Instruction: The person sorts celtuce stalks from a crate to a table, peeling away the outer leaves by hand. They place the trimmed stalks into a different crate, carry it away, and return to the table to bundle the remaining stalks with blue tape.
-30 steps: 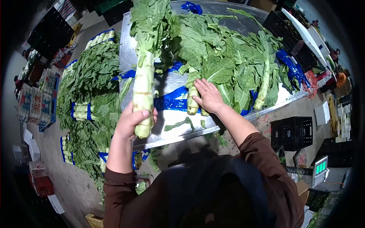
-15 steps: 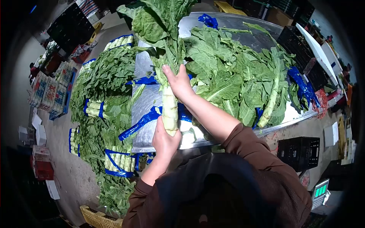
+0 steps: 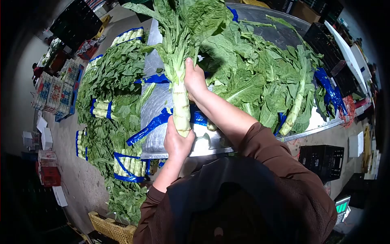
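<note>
A celtuce stalk (image 3: 181, 107), thick and pale with a leafy green top, is held lengthwise above the metal table (image 3: 156, 138). My left hand (image 3: 177, 141) is closed round its bare lower end. Higher up, just below the leaves, my right hand (image 3: 195, 80) grips the stem, its fingers partly hidden behind. Under the stalk, strips of blue tape (image 3: 156, 129) lie across the tabletop. To the right of my hands is a heap of celtuce leaves (image 3: 252, 77), with another celtuce (image 3: 293, 112) lying on its right side.
At the left, celtuce bundles (image 3: 130, 166) bound in blue tape are piled with their leaves. Black crates (image 3: 321, 162) stand at the right, near a scale with a green display (image 3: 342, 205). A yellow crate (image 3: 109, 228) sits at the lower left, and stacked crates (image 3: 53, 95) stand farther left.
The celtuce's leafy top has swung to the right and its stem appears turned. Both hands keep their hold, with the left slightly higher in view. The camera view has shifted a little.
</note>
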The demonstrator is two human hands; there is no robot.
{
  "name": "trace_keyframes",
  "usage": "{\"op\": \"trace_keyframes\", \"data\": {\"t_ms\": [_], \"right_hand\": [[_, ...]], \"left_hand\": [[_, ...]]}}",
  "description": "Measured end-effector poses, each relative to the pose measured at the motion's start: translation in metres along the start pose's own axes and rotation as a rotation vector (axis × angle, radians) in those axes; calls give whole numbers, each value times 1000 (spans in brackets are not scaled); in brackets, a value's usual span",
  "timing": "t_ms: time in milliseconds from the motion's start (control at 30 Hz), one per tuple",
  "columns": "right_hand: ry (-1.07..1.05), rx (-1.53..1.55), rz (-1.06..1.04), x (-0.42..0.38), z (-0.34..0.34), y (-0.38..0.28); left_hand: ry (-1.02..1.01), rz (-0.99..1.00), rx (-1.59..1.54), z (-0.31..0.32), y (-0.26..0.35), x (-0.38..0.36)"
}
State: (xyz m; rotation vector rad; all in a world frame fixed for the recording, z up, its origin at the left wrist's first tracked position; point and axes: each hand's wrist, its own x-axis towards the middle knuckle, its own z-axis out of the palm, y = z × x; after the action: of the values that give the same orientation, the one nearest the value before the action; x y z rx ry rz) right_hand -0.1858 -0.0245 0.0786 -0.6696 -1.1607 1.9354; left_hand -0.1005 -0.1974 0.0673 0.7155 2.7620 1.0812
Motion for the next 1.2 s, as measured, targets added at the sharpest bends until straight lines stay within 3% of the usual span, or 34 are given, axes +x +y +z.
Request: {"op": "trace_keyframes", "data": {"t_ms": [100, 167, 300, 467, 533, 633, 667, 733, 767, 900, 967, 1000, 1100, 1200], "right_hand": [[-41, 36, 27, -3, 3, -14], [-6, 249, 328, -6, 3, -29], [-152, 314, 356, -8, 3, -44], [-77, 238, 320, 7, 5, -21], [2, 423, 518, -4, 9, -30], [-230, 452, 503, 3, -7, -11], [-347, 689, 679, 7, -13, -15], [-547, 773, 646, -3, -22, -32], [-777, 929, 626, 8, -31, -13], [-712, 1072, 607, -14, -21, -54], [-645, 961, 537, -16, -20, -66], [-477, 805, 491, -12, -16, -65], [-389, 595, 462, -9, -22, -68], [-327, 649, 568, -6, -25, -70]], "left_hand": [[9, 37, -60, -2, -10, 6], [5, 68, -116, -3, -12, 7], [-53, 69, -224, -10, -2, 9], [-112, 136, -428, -18, -7, 9], [-349, 62, -729, -26, -10, 11], [-581, -27, -1120, -35, 0, 8], [-658, -22, -1190, -36, -4, 10], [-792, -35, -1285, -36, -10, 10], [-801, -32, -1281, -36, -9, 9], [-959, -68, -1461, -35, -5, 7], [-984, -69, -1555, -32, 0, 7], [-966, -61, -1525, -31, 0, 8], [-952, -94, -1446, -30, -5, 13], [-992, -89, -1442, -31, -5, 15]]}}
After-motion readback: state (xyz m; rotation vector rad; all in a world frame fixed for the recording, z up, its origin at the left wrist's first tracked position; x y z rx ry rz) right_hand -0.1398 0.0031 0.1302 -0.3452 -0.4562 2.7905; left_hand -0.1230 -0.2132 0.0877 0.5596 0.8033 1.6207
